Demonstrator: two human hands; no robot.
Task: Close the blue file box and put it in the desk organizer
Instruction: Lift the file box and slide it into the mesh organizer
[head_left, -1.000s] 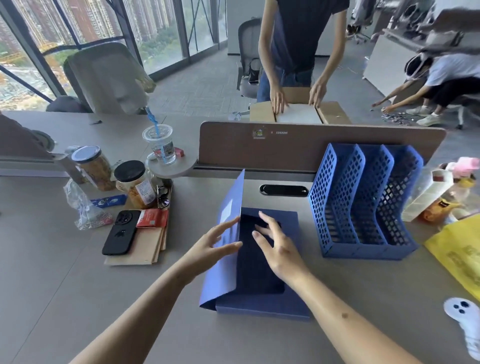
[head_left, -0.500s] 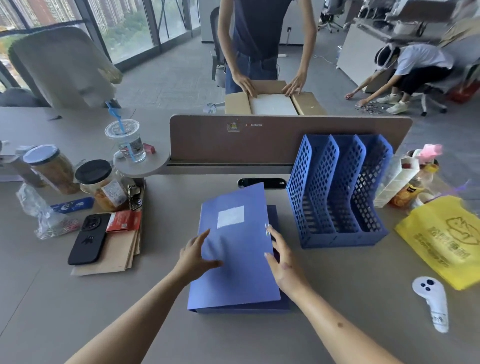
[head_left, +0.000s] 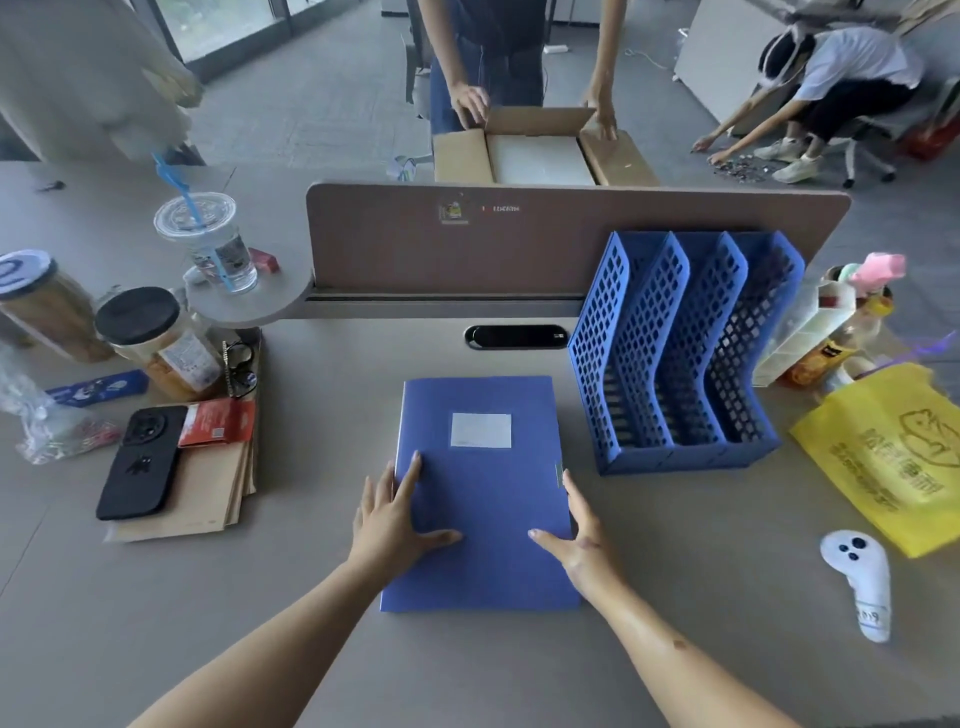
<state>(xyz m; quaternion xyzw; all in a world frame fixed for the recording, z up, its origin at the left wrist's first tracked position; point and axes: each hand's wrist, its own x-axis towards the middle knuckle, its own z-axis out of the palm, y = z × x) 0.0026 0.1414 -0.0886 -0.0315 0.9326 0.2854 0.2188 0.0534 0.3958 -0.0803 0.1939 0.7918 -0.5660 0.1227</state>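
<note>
Head view: blue file box (head_left: 480, 499) lay flat and shut at centre frame on the grey surface (head_left: 311, 571), white label (head_left: 481, 430) on its lid. Left hand (head_left: 397, 514) rested palm-down on the box's left edge, fingers (head_left: 410, 470) spread flat, thumb out across the lid. Right hand (head_left: 576, 540) sat on the box's right edge, fingers extended along the side, thumb lying on the lid; neither hand pinched anything. Blue desk organizer (head_left: 680, 353) stood just right of the box, centre-right of frame, apart from it, three mesh slots upright against the brown divider panel (head_left: 571, 234). Left of frame: black phone (head_left: 143, 462) on tan envelopes (head_left: 208, 493), jars behind. Lower right: white controller (head_left: 860, 582), yellow bag (head_left: 893, 457) above it.
</note>
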